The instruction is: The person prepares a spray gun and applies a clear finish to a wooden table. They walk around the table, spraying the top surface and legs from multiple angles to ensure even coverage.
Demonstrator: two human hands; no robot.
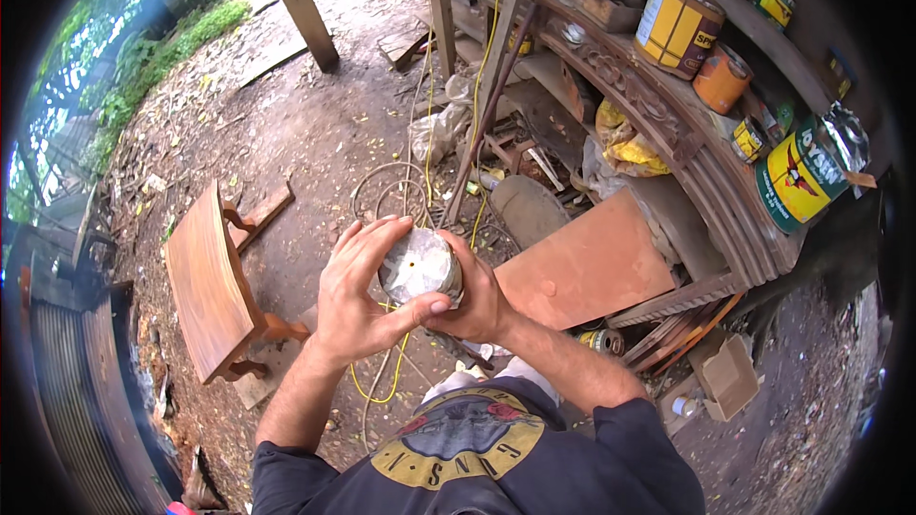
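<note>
Head: round can (421, 260) between hands (357, 294)

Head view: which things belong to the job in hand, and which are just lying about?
In use:
round pale-topped container, held between left hand and right hand

Apparently just lying about:
cardboard box
reddish-brown board
yellow bag

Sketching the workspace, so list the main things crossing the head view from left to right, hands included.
Corrugated sheet → wooden table → left hand → round whitish-topped container → right hand → reddish-brown board → orange can → green-and-yellow can.
</note>
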